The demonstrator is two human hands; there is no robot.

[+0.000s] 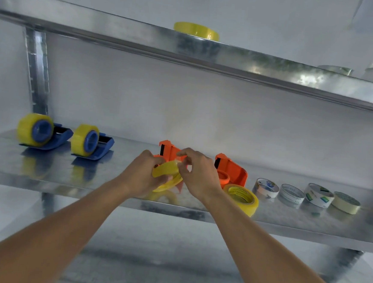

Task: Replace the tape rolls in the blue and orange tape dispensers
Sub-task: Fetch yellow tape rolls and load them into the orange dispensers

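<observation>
Two blue dispensers (61,134) (103,145) stand at the left of the metal shelf (67,172), each carrying a full yellow roll. At the middle, my left hand (144,171) grips a yellow tape roll (166,173) in front of an orange dispenser (169,150) that is partly hidden behind my hands. My right hand (197,171) pinches the roll's upper edge between thumb and fingers. A second orange dispenser (232,170) stands to the right, its hub bare, and a loose yellow roll (242,196) lies flat in front of it.
Several used cardboard cores and a pale tape roll (346,202) line the shelf's right end, among them a white core (265,187). Another yellow roll (196,30) lies on the upper shelf (123,29), whose edge overhangs the working area. The shelf's upright post (37,71) is at the left.
</observation>
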